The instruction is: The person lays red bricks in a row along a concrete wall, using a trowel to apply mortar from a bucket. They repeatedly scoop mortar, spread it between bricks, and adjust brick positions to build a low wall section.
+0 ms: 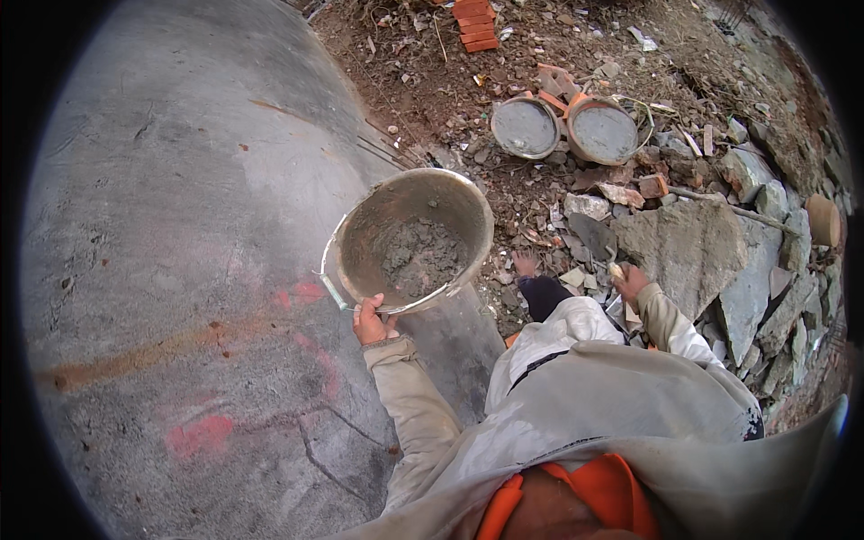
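A round mortar-smeared bucket (362, 236) leans tilted on the grey concrete surface, its mouth facing up toward me. Wet grey mortar (423, 258) lies in its bottom. My left hand (374, 322) grips the near rim, beside the wire handle with its pale grip (334, 292), which hangs down at the bucket's left. Off to the right, my right hand (633, 283) is closed round the light-coloured handle of a trowel (616, 271). Its grey blade appears to point away from me over the rubble, hard to tell from the stones there.
Two more buckets (526, 128) (603, 132) full of grey mortar stand on the dirt at the far right. Stacked orange bricks (475, 24) lie farther back. Broken stone slabs (681, 252) pile up on the right. My bare foot (525, 263) rests by the concrete's edge.
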`<state>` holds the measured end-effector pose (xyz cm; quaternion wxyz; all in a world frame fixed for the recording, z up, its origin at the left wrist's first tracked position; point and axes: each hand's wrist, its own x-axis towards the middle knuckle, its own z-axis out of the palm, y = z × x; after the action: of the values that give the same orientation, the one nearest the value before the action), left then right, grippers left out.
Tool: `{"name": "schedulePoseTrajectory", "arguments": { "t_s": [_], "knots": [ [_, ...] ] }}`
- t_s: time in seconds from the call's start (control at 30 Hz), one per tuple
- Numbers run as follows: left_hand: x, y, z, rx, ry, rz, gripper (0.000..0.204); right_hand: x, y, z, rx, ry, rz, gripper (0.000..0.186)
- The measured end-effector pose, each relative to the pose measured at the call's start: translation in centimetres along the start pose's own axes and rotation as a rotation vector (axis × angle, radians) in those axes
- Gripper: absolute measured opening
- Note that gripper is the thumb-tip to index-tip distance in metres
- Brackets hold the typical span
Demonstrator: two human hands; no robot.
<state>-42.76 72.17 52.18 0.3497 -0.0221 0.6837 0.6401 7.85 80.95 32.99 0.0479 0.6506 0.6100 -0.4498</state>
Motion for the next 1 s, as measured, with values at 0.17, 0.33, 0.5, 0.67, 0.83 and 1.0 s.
{"name": "schedulePoseTrajectory", "arguments": {
  "t_s": [0.17,0.33,0.5,0.67,0.83,1.0],
  "knots": [
    [5.1,2.1,0.2,0.006,-0.187,0.054,0.013,5.0,-4.0,-3.2,0.046,0.042,0.021,0.04],
    [6.7,0.7,-3.2,0.038,-0.2,0.182,0.022,6.0,-2.9,-2.7,-0.079,-0.09,0.238,0.045],
    [6.5,1.2,-1.2,-0.031,-0.153,0.131,0.022,5.3,-4.7,-3.2,0.112,-0.082,0.441,0.035],
    [10.0,1.6,7.4,0.016,-0.099,0.022,0.024,10.2,-3.0,-4.3,0.122,0.071,0.254,0.034],
    [19.1,0.1,18.9,0.355,-0.196,0.035,0.014,16.2,-9.6,-7.1,0.286,0.238,-0.035,0.043],
    [32.5,-5.6,27.3,0.663,-0.261,0.221,0.021,25.6,-16.1,-4.4,0.16,0.218,0.273,0.047]
  ]
}}
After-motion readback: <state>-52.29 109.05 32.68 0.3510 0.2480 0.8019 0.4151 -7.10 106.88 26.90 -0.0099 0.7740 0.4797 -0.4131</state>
